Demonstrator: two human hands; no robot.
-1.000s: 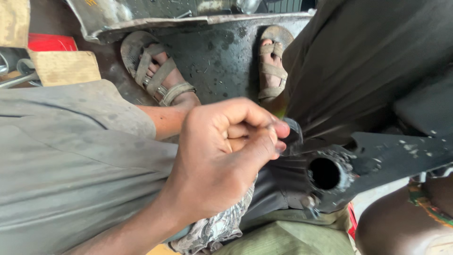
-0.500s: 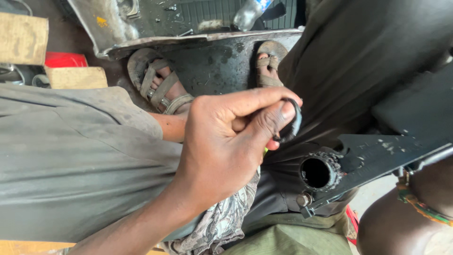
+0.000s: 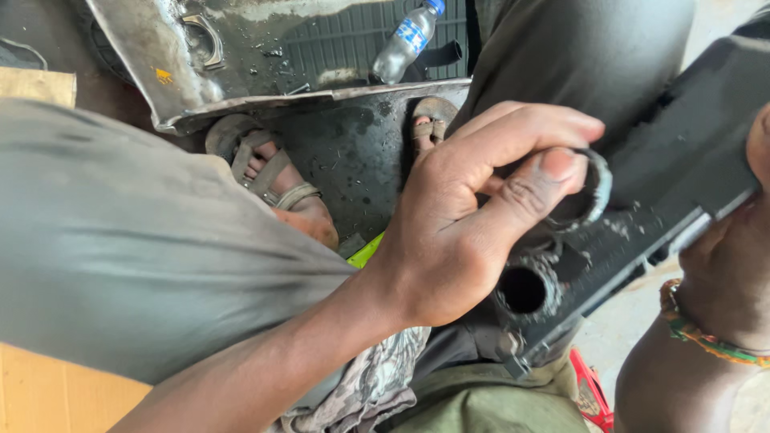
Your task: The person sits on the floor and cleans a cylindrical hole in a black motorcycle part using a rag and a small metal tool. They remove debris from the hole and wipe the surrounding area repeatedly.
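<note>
A single head-worn camera looks steeply down past the wearer's grey-clothed lap (image 3: 120,240) to the dark, stained floor (image 3: 361,152) and sandalled feet (image 3: 273,180). It sits very near the left hand (image 3: 457,232), which fills the centre. The right hand (image 3: 722,265) is cut by the right edge and perhaps blurred. No second view overlaps it.

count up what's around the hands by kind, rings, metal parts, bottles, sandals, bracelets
Dark rings: 1, pinched in the left hand at
Black metal parts with a round socket: 1, right hand against it
Plastic bottles: 1
Sandals: 2
Beaded bracelets: 1
Total: 6
</note>
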